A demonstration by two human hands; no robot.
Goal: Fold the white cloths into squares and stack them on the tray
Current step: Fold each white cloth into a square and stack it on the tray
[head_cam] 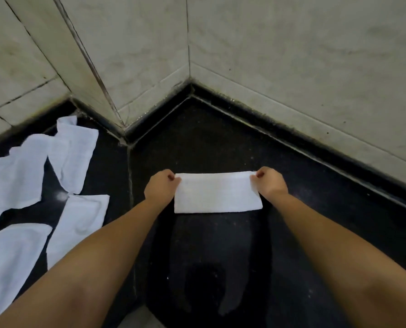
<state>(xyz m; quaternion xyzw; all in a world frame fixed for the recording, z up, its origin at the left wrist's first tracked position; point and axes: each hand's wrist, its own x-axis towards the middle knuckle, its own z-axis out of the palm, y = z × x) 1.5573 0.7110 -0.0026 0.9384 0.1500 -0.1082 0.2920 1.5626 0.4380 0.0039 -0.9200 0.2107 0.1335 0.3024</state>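
The half-folded white cloth (217, 192) lies long axis left-to-right on the black floor, left hand (160, 185) and right hand (269, 182) pinching its far corners, equally near.

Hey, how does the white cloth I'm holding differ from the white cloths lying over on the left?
The folded white rectangular cloth lies flat with straight edges; the loose white cloths on the left lie rumpled and overlapping. The left hand and right hand each pinch a far corner of the folded one; nothing touches the loose ones. All are white and rest on the dark counter.
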